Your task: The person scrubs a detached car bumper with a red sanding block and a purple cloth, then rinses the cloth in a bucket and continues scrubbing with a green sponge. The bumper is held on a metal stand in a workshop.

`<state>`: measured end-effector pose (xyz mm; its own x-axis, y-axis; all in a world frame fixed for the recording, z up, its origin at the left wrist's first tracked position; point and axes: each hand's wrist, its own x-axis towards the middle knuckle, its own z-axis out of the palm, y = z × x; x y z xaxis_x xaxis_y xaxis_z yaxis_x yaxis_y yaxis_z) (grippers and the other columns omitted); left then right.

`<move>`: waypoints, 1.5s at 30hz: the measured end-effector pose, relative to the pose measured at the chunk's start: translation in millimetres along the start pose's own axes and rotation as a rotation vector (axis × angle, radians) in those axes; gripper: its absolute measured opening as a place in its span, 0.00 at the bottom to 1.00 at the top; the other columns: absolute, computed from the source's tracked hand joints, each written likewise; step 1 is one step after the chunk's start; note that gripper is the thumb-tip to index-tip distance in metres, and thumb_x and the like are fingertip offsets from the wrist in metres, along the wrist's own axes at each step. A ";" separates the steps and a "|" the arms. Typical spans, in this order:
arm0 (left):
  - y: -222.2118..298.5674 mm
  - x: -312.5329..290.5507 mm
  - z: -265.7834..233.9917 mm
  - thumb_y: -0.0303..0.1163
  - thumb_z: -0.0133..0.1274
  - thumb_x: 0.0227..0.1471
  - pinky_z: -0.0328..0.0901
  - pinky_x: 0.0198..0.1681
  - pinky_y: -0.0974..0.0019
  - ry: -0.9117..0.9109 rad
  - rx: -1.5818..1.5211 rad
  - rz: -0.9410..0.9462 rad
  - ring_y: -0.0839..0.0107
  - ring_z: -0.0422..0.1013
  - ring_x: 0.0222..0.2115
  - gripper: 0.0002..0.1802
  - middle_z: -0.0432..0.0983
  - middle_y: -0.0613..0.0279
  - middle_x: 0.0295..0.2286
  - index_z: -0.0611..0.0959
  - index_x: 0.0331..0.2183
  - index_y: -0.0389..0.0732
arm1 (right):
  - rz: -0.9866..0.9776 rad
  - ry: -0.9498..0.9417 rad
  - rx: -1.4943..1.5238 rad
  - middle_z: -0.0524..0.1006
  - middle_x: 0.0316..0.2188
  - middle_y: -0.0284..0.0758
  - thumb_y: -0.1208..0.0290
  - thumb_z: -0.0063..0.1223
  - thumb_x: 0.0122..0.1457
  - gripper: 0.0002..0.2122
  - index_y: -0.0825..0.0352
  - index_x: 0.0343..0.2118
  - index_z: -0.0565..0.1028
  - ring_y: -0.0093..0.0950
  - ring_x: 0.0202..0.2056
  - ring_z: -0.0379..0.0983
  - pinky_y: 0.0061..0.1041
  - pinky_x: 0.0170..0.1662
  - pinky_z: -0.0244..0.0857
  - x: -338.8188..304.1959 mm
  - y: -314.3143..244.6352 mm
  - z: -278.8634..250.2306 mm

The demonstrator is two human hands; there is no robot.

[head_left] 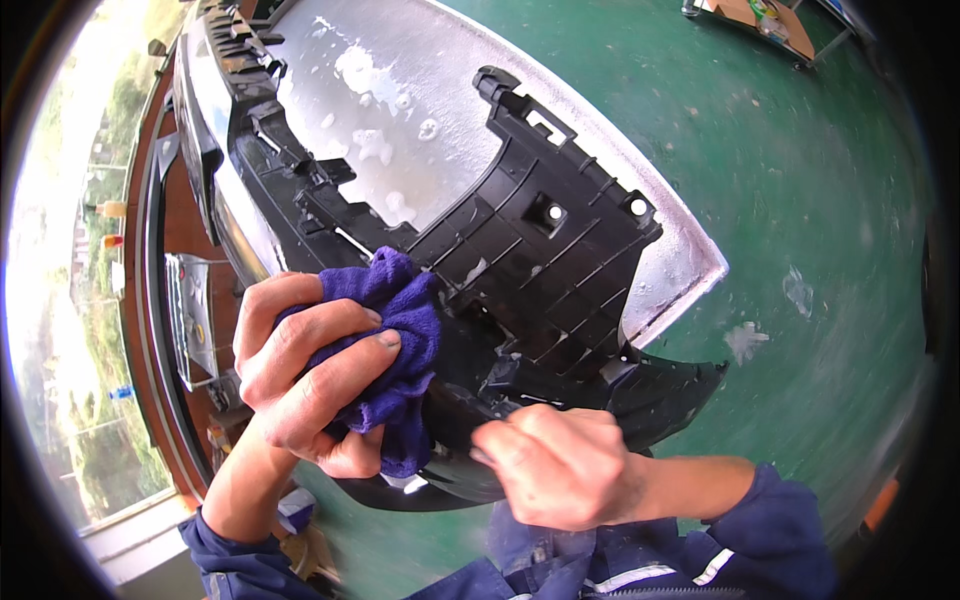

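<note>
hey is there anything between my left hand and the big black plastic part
Yes: the purple cloth bunched in your left hand sits between it and the black plastic part. I see nothing else there; whether the cloth touches the part is unclear.

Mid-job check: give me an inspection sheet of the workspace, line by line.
Surface: pale board, with whitish suds-like patches.
Job's things: black molded part over the board; bunched purple cloth.
Clutter: cardboard on a cart, upper right.
Hands: left hand grips the purple cloth; right hand curled, blurred, near the part's lower edge, contents unclear.
Cables: nothing seen.
Surroundings: green floor with pale marks; window at left.
</note>
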<state>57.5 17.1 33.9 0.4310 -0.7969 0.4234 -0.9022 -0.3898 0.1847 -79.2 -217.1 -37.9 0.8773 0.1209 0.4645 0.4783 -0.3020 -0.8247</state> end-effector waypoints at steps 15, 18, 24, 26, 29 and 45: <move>-1.8 -14.0 -5.4 0.53 0.55 0.53 0.71 0.49 0.39 -0.030 0.084 -0.013 0.41 0.76 0.41 0.31 0.85 0.44 0.37 0.88 0.44 0.34 | 0.176 0.262 -0.211 0.80 0.57 0.46 0.74 0.66 0.59 0.23 0.69 0.59 0.81 0.43 0.53 0.77 0.43 0.59 0.67 -69.2 -33.4 22.3; -2.0 -11.2 -4.6 0.55 0.51 0.61 0.69 0.52 0.39 -0.033 0.107 -0.017 0.41 0.76 0.43 0.31 0.84 0.43 0.39 0.87 0.44 0.34 | 0.107 0.273 -0.190 0.83 0.57 0.37 0.66 0.57 0.67 0.24 0.65 0.65 0.79 0.39 0.58 0.75 0.43 0.67 0.59 -52.4 -52.9 65.2; -4.2 -12.7 -1.6 0.59 0.50 0.63 0.68 0.57 0.40 -0.053 0.098 -0.059 0.42 0.76 0.48 0.36 0.84 0.43 0.42 0.87 0.45 0.32 | 0.154 0.289 -0.433 0.81 0.64 0.22 0.63 0.60 0.67 0.26 0.57 0.68 0.78 0.31 0.70 0.72 0.44 0.79 0.35 -95.7 -26.5 64.9; -3.2 -11.8 -1.7 0.59 0.49 0.63 0.68 0.57 0.40 -0.053 0.106 -0.058 0.42 0.76 0.48 0.36 0.84 0.43 0.42 0.88 0.45 0.32 | 0.198 0.272 -0.515 0.83 0.63 0.24 0.62 0.60 0.67 0.27 0.58 0.70 0.77 0.35 0.73 0.70 0.45 0.81 0.33 -118.2 -21.8 47.5; 1.0 -13.8 -1.4 0.58 0.50 0.62 0.69 0.57 0.40 -0.033 0.101 -0.058 0.42 0.76 0.47 0.35 0.84 0.44 0.42 0.87 0.44 0.32 | 0.395 0.255 -0.488 0.79 0.66 0.39 0.80 0.62 0.58 0.30 0.68 0.67 0.77 0.44 0.72 0.70 0.50 0.79 0.46 -169.8 -8.5 14.4; 8.3 -0.6 -4.2 0.57 0.55 0.55 0.59 0.67 0.42 -0.093 0.235 0.016 0.42 0.70 0.56 0.32 0.84 0.47 0.45 0.89 0.46 0.37 | 0.388 0.507 -0.458 0.81 0.54 0.49 0.90 0.60 0.47 0.26 0.77 0.54 0.81 0.50 0.58 0.79 0.52 0.66 0.72 -167.4 5.8 6.8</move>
<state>49.6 16.3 38.8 0.4259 -0.8387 0.3395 -0.8848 -0.4645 -0.0376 -223.0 -232.6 -122.6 0.8000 -0.4856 0.3524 -0.0193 -0.6080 -0.7937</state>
